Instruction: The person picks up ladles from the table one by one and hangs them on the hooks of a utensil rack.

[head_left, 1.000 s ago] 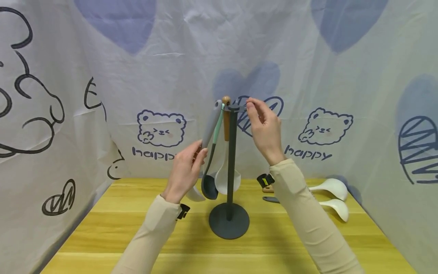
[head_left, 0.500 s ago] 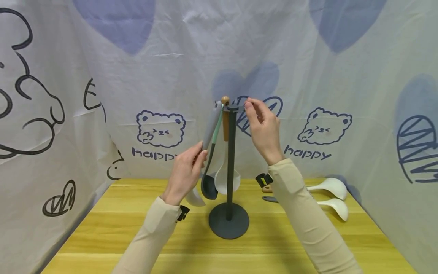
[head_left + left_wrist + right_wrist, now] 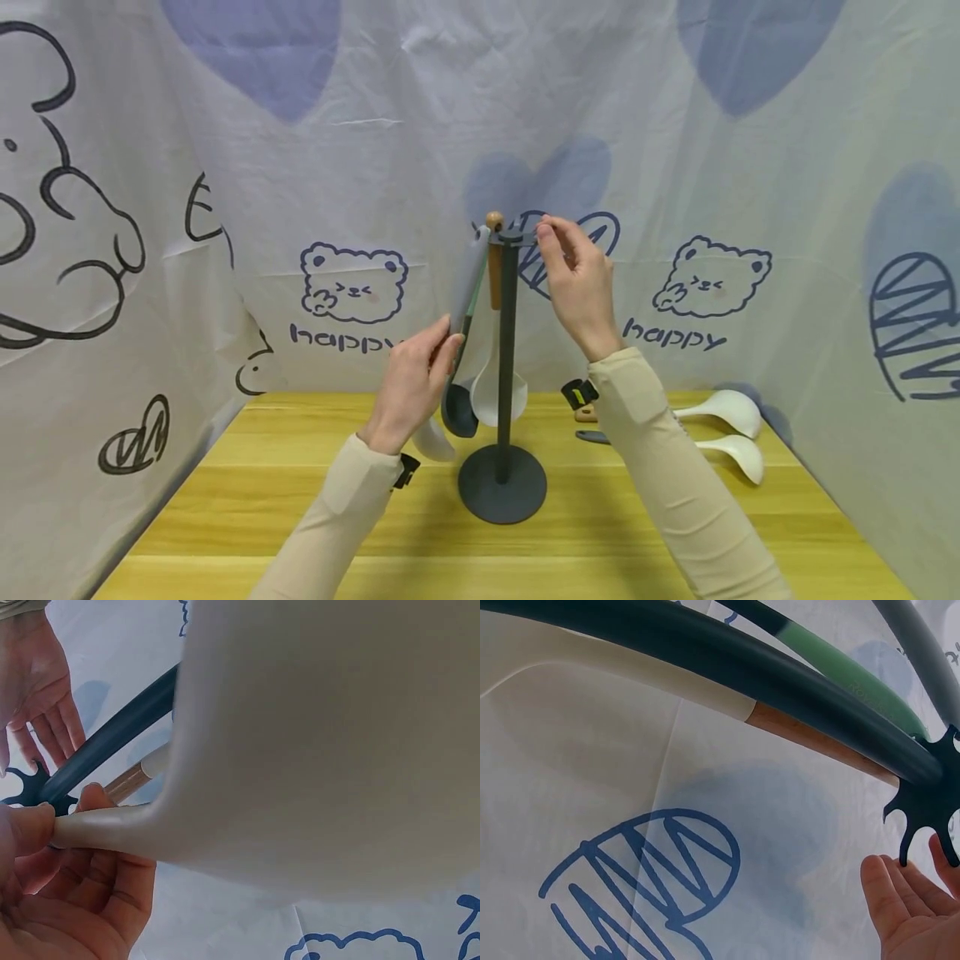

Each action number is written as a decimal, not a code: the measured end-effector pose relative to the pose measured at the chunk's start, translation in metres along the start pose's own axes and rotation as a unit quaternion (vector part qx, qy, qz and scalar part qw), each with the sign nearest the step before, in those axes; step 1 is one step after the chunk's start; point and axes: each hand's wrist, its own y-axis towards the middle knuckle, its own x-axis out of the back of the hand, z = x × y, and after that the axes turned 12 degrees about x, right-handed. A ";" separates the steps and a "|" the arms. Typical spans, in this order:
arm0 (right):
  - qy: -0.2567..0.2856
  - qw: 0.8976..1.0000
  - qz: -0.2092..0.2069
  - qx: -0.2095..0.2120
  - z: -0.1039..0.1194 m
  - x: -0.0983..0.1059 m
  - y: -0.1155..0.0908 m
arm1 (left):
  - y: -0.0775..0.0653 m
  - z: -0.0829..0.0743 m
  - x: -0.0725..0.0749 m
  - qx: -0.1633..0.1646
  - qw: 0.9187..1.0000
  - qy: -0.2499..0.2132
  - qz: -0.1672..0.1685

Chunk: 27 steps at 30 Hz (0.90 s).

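Observation:
My left hand [image 3: 411,379] pinches a kitchen utensil with a grey handle [image 3: 468,279] and a broad white head [image 3: 433,442]; spoon or turner, I cannot tell. Its handle end is beside a hook at the top of a dark utensil stand [image 3: 506,358]; whether the hook passes through the hole is unclear. The white head fills much of the left wrist view. My right hand [image 3: 583,283] pinches a hook on the stand's opposite side, as the stand's hooked top [image 3: 934,787] shows. A green-handled black ladle [image 3: 460,410] and a wooden-handled white utensil [image 3: 487,392] hang there.
Two white ladles lie on the wooden table [image 3: 360,533] at the right: a rear ladle [image 3: 723,410] and a front ladle [image 3: 738,454], partly behind my right forearm. The stand's round base [image 3: 502,500] rests on the table. A printed cloth [image 3: 450,100] hangs behind.
My left hand has shifted slightly right and down, bringing the grey handle closer to the stand and over the green handle. My right hand has stayed almost still at the stand's top.

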 end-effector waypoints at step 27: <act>0.004 1.000 -0.017 0.020 -0.002 -0.005 -0.001 | -0.004 0.006 -0.013 0.004 1.000 -0.018 0.014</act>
